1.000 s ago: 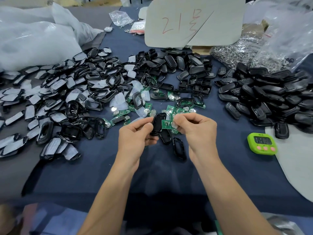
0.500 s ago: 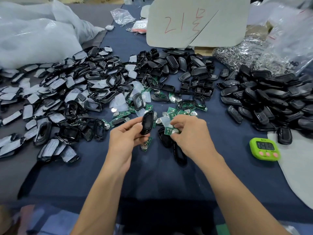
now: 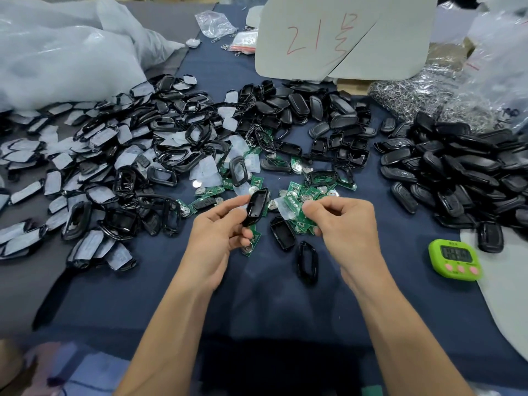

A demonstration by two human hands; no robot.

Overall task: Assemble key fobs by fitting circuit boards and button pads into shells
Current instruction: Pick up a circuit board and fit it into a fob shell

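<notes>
My left hand (image 3: 221,227) pinches a black key fob shell (image 3: 255,207) between thumb and fingers, tilted upright above the blue cloth. My right hand (image 3: 343,221) pinches a translucent button pad (image 3: 287,205) lying over a green circuit board (image 3: 301,217), just right of the shell. The shell and the board are a small gap apart. Loose green circuit boards (image 3: 297,190) with coin cells lie scattered behind the hands. An open black shell half (image 3: 283,232) and a black frame ring (image 3: 307,261) lie on the cloth between my wrists.
Black frames and translucent pads are heaped at left (image 3: 114,167). Black shell halves sit at centre back (image 3: 323,115), and closed fobs are piled at right (image 3: 463,172). A green timer (image 3: 454,260) sits at right; a grey card (image 3: 343,35), metal rings (image 3: 414,92) and plastic bags are behind.
My left hand has drawn the shell left, away from the board. My right hand now holds a translucent pad over the board, where before it held the board at the shell.
</notes>
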